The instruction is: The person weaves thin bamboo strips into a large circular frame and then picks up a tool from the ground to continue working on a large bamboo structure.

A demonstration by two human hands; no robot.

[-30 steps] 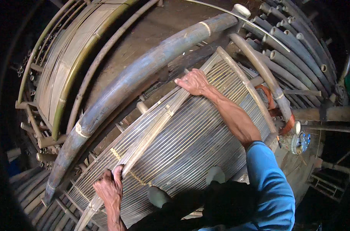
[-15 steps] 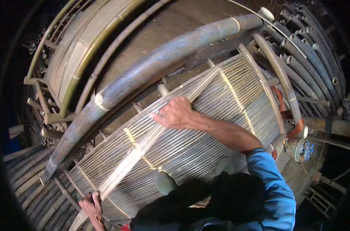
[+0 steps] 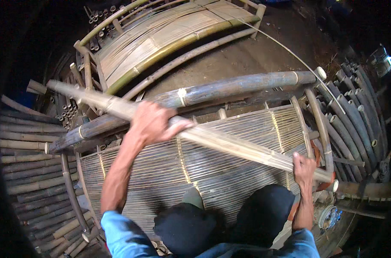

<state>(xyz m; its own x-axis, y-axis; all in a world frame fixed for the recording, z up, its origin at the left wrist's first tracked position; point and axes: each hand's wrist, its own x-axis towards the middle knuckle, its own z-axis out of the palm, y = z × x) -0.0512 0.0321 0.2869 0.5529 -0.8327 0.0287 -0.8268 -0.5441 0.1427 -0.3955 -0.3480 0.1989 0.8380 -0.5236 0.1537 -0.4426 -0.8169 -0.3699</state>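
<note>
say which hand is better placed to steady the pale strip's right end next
Probably the right hand: it grips the pale strip close to that end, whereas the left hand holds it much farther along.

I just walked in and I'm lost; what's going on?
Someone's left grip and right grip hold a long pale bamboo piece at a slant, the left near its middle, the right near its lower end. In this view it crosses over a slatted panel and a thick bamboo pole. Beyond the pole stands a bamboo bench.
</note>
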